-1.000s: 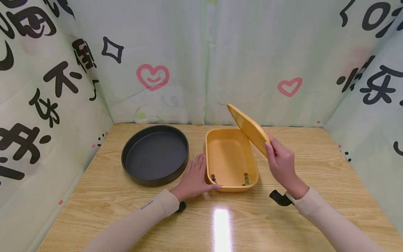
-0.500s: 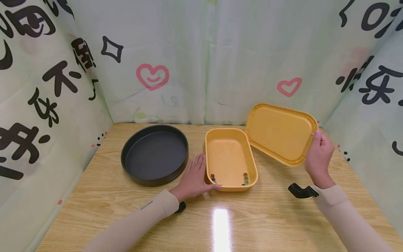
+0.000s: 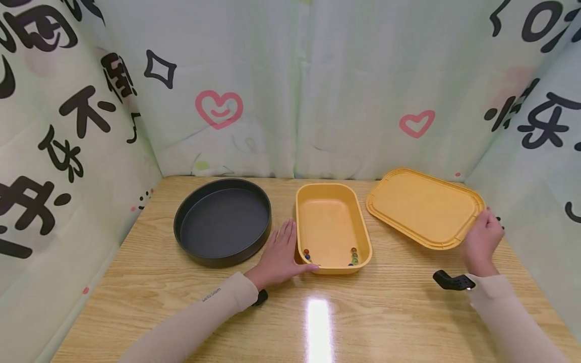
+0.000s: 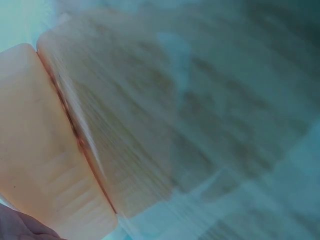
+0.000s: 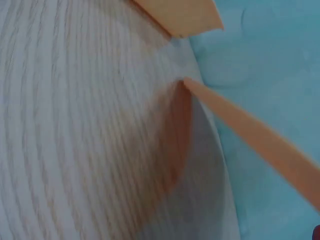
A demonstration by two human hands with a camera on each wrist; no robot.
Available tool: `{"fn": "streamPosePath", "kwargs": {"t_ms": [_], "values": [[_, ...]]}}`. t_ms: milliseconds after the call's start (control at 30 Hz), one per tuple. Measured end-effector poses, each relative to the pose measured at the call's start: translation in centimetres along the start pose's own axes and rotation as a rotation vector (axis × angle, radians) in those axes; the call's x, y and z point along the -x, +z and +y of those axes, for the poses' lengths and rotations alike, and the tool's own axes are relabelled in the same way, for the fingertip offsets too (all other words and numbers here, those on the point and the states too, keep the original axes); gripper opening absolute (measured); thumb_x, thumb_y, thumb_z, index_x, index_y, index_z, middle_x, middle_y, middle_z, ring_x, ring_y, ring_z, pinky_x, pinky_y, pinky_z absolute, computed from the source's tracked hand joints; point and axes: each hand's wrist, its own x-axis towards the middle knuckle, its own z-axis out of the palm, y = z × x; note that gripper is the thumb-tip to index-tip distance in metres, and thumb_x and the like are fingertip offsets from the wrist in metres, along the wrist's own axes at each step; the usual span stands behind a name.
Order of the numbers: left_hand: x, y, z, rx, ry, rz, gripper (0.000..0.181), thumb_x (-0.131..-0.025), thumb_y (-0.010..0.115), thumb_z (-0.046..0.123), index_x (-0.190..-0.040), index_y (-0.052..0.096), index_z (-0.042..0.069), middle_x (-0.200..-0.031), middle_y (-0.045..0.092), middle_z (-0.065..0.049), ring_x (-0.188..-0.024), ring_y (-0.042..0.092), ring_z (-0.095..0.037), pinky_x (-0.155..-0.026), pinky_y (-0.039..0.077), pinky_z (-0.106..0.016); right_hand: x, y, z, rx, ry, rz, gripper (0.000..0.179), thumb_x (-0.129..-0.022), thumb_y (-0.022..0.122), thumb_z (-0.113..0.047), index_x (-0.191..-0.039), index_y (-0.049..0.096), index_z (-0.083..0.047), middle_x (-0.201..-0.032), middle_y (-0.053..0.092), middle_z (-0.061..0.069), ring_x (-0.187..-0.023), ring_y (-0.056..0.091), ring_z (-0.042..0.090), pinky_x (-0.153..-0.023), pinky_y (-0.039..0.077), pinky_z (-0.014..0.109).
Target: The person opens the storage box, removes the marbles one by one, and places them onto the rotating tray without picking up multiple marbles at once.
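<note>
My right hand point(image 3: 483, 241) grips the near right end of a yellow lid point(image 3: 424, 207), its ridged underside facing up. In the right wrist view the lid point(image 5: 252, 134) slants edge-on, its far edge down at the table and the gripped end raised over its shadow. My left hand point(image 3: 279, 254) lies with straight fingers along the left side of a yellow rectangular box point(image 3: 333, 222), thumb at its near left corner. Small coloured beads point(image 3: 354, 257) sit in the box's near right corner, and a few more beads point(image 3: 306, 255) in the near left. The left wrist view shows the box's wall point(image 4: 55, 150).
A round dark grey pan point(image 3: 223, 222) stands on the wooden table point(image 3: 254, 322), left of the box and close to my left hand. Printed curtains point(image 3: 354, 91) hang behind the table and on both sides.
My right hand has carried the lid away to the right of the box, turned its underside up and lowered it towards the table. The left hand stays at the box.
</note>
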Motion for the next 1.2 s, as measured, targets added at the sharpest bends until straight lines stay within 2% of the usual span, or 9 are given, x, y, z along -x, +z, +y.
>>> {"fn": "streamPosePath", "kwargs": {"t_ms": [167,400,500,567,633,700,767,1067,1200], "values": [[0.0,0.0,0.0,-0.004,0.001,-0.002,0.115,-0.077,0.048,0.076,-0.15,0.003,0.0,-0.159,0.004,-0.015,-0.148,0.004,-0.027,-0.118,0.01,-0.046,-1.6,-2.2,1.2,0.339,0.062,0.007,0.041,-0.097,0.037,-0.017,-0.056,0.035,-0.014,-0.054,0.029,-0.009,-0.046,0.029,0.002,-0.043,0.023,0.018],[0.0,-0.2,0.0,-0.015,0.006,-0.003,0.114,-0.077,0.049,0.074,-0.149,0.003,-0.001,-0.158,0.005,-0.017,-0.148,0.005,-0.028,-0.118,0.011,-0.047,-2.6,-4.6,2.4,0.622,0.18,-0.164,0.042,-0.094,0.031,-0.016,-0.053,0.037,-0.016,-0.056,0.03,-0.009,-0.051,0.031,0.005,-0.048,0.031,0.021],[0.1,-0.2,0.1,-0.006,0.005,-0.003,0.114,-0.077,0.05,0.074,-0.149,0.003,-0.001,-0.158,0.005,-0.017,-0.148,0.005,-0.027,-0.118,0.011,-0.047,-3.0,-5.3,2.8,0.581,0.24,-0.223,0.036,-0.093,0.032,-0.014,-0.061,0.048,-0.012,-0.054,0.038,-0.012,-0.049,0.04,-0.001,-0.048,0.041,0.017],[0.1,-0.2,0.1,0.002,0.0,-0.006,0.114,-0.077,0.05,0.074,-0.149,0.003,-0.001,-0.158,0.005,-0.016,-0.148,0.004,-0.027,-0.118,0.011,-0.046,-3.2,-5.5,3.0,0.526,0.276,-0.247,0.032,-0.094,0.032,-0.013,-0.089,0.062,-0.005,-0.057,0.045,-0.016,-0.052,0.048,-0.006,-0.051,0.047,0.013],[0.1,-0.2,0.1,0.006,-0.005,-0.011,0.115,-0.077,0.049,0.075,-0.15,0.003,0.0,-0.159,0.004,-0.016,-0.148,0.003,-0.026,-0.118,0.01,-0.046,-3.4,-5.6,3.2,0.475,0.308,-0.26,0.039,-0.095,0.032,-0.012,-0.124,0.051,0.003,-0.06,0.049,-0.02,-0.055,0.052,-0.009,-0.054,0.049,0.012],[0.1,-0.2,0.2,0.009,-0.007,-0.012,0.114,-0.077,0.049,0.075,-0.15,0.002,0.0,-0.159,0.004,-0.015,-0.148,0.003,-0.026,-0.118,0.01,-0.046,-3.6,-5.6,3.2,0.496,0.315,-0.269,0.051,-0.096,0.03,-0.014,-0.14,0.028,0.01,-0.059,0.048,-0.022,-0.054,0.052,-0.011,-0.055,0.049,0.011],[0.1,-0.2,0.2,0.01,-0.007,-0.013,0.114,-0.077,0.049,0.075,-0.15,0.002,0.0,-0.159,0.004,-0.015,-0.148,0.003,-0.026,-0.118,0.01,-0.046,-3.7,-5.6,3.1,0.52,0.321,-0.266,0.055,-0.096,0.029,-0.016,-0.142,0.021,0.012,-0.058,0.046,-0.023,-0.054,0.051,-0.012,-0.055,0.049,0.01],[0.0,-0.1,0.1,-0.001,-0.005,-0.016,0.114,-0.077,0.047,0.076,-0.15,0.002,0.001,-0.159,0.003,-0.015,-0.148,0.003,-0.026,-0.118,0.009,-0.045,-3.7,-5.4,2.7,0.648,0.297,-0.278,0.053,-0.096,0.029,-0.018,-0.139,0.031,0.013,-0.059,0.046,-0.021,-0.053,0.05,-0.012,-0.056,0.049,0.009],[0.0,-0.1,0.1,0.017,-0.003,-0.018,0.114,-0.077,0.048,0.075,-0.15,0.001,0.001,-0.159,0.003,-0.015,-0.148,0.002,-0.026,-0.118,0.009,-0.045,-3.5,-5.4,2.3,0.733,0.224,-0.28,0.037,-0.094,0.03,-0.018,-0.11,0.054,0.006,-0.059,0.046,-0.019,-0.052,0.048,-0.005,-0.054,0.047,0.014]]}}
